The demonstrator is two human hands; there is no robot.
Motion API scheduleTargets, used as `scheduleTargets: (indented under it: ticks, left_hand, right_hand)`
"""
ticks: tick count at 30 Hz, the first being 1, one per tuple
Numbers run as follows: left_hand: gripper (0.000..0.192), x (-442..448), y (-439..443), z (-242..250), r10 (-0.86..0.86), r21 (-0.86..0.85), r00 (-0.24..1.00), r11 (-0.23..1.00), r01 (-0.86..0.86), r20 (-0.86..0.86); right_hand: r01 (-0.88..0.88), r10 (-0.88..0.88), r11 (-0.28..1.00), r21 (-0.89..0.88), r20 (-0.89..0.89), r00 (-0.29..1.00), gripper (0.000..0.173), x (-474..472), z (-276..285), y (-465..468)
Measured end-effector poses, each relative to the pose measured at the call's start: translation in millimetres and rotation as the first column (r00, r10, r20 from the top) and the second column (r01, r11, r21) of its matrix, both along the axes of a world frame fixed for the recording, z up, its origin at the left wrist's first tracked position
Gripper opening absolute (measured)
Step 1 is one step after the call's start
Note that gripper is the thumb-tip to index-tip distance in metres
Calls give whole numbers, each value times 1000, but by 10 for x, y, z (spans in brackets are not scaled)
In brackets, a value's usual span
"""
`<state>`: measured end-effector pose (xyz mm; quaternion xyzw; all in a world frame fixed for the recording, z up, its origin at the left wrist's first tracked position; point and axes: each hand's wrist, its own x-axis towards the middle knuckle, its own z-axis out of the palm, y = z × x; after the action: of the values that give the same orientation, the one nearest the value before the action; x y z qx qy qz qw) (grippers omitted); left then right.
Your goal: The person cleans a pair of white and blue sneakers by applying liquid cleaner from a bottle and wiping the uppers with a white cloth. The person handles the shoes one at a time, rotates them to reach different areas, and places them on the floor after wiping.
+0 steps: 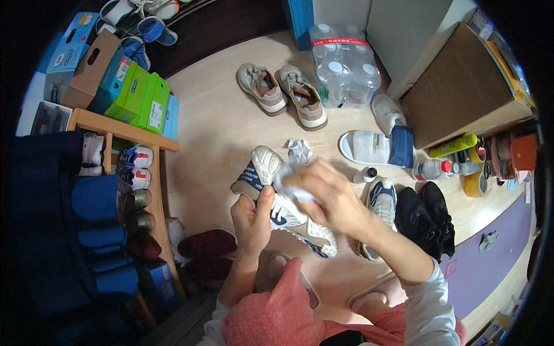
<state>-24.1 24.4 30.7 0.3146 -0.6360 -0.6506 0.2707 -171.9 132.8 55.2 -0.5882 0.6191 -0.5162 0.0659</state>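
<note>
My left hand (253,218) grips a white, navy and beige sneaker (266,164) near its toe, thumb on the upper. Blurred, my right hand (326,194) presses a crumpled white tissue or cloth (296,188) against the sneaker. Just beyond it, a crumpled white paper (299,150) lies on the floor. A small white bottle with a dark brush-like top (365,174) is to the right. Below that bottle, a similar sneaker (383,199) rests on the floor, partly hidden by my right forearm.
Beige shoes (283,95) and a pack of large clear bottles (346,69) stand ahead. White slippers (368,147), black shoes (426,216) and a large cardboard box (467,86) are at right. A wooden shoe rack (169,216) holding shoes and boxes borders the left.
</note>
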Motion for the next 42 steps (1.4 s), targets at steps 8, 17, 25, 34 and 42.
scheduleTargets:
  ticks: [8,17,25,34,42]
  left_hand:
    - [20,-64,112,84,4,-187,999,982,3,34]
    - [20,88,-45,34,33,-159,999,987,-30,19]
    - [20,52,86,121,-49,-252,996,965,67,75]
    - [20,-7,87,113,-2,-411,988,909,66,154]
    - [26,75,-15,116,56,-296,996,955,-31,75]
  right_hand:
    - [118,-111,991,-66,112,988,25,-125,297,-55]
    - [-99,89,977,191,63,994,25,-63,-105,350]
    - [57,-43,995,-85,157,987,22,-55,154,-280]
    - [119,-107,985,-127,92,990,21,-189,367,-103]
    - [-96,86,993,66,135,987,24,5,-113,327]
